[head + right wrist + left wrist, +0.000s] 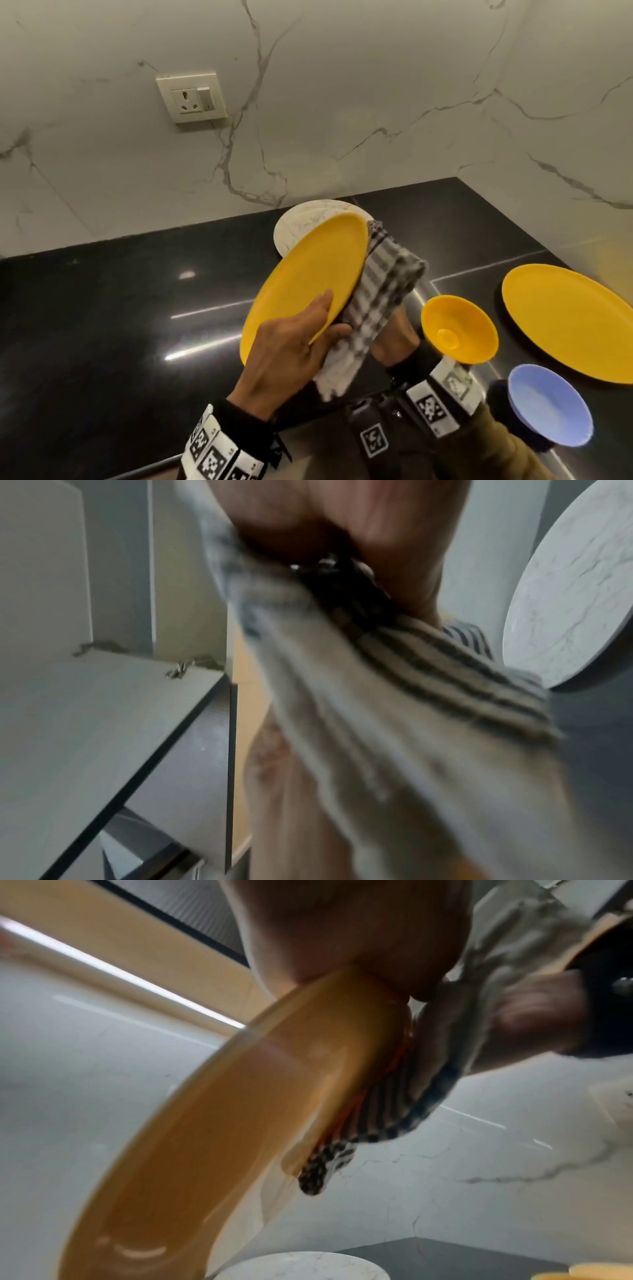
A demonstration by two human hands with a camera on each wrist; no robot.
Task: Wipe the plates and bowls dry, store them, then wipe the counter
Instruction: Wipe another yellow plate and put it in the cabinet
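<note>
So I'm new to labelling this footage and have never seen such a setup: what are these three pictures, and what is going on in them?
A person wears three cameras: one on the head, one on each wrist. The head view looks down at a black counter. The left hand grips a yellow plate by its rim, tilted up. The right hand, mostly hidden, holds a checked cloth against the plate's far side. On the counter lie a white marbled plate, a yellow bowl, a blue bowl and another yellow plate. The wrist views are blurred close-ups of the same plate and cloth.
</note>
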